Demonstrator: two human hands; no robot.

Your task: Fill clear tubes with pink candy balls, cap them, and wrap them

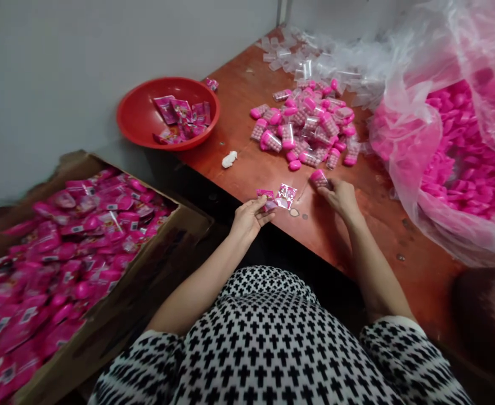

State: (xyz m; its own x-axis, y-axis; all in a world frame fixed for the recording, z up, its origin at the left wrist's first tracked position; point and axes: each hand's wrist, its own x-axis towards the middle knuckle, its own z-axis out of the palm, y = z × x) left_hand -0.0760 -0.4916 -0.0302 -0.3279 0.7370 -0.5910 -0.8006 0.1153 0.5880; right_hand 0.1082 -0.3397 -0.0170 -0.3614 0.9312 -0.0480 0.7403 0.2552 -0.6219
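Note:
My left hand [250, 215] pinches a small pink printed packet [282, 197] at the near edge of the red-brown table [247, 90]. My right hand [339, 196] is closed on a small clear tube with a pink cap [318, 178], just right of the packet. A heap of the same pink-capped tubes [304, 126] lies on the table beyond both hands.
A red bowl [138, 115] with several pink packets sits at the table's left corner. A cardboard box [116, 315] full of pink packets stands to my left. A large clear plastic bag of pink caps [458, 146] fills the right. Loose clear tubes [289, 53] lie at the back.

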